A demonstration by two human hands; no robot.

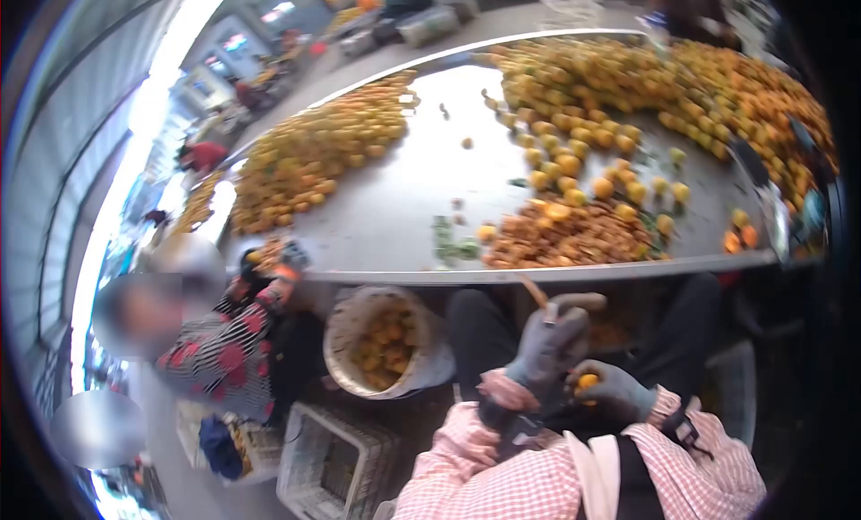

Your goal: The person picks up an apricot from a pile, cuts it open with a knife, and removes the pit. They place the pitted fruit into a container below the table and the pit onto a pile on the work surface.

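Below the table edge, a bucket (384, 340) holds fruit; both hands (574, 367) clamp a fruit (587, 382).

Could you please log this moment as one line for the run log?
left hand: grips knife | right hand: holds orange fruit | bucket: fruit pieces

- Steel surface (404, 188), curved rim, carrying heaped fruit.
- White bucket (345, 327) and plastic crate (309, 462) on the floor beneath.
- Bright windows (152, 80) along left wall.
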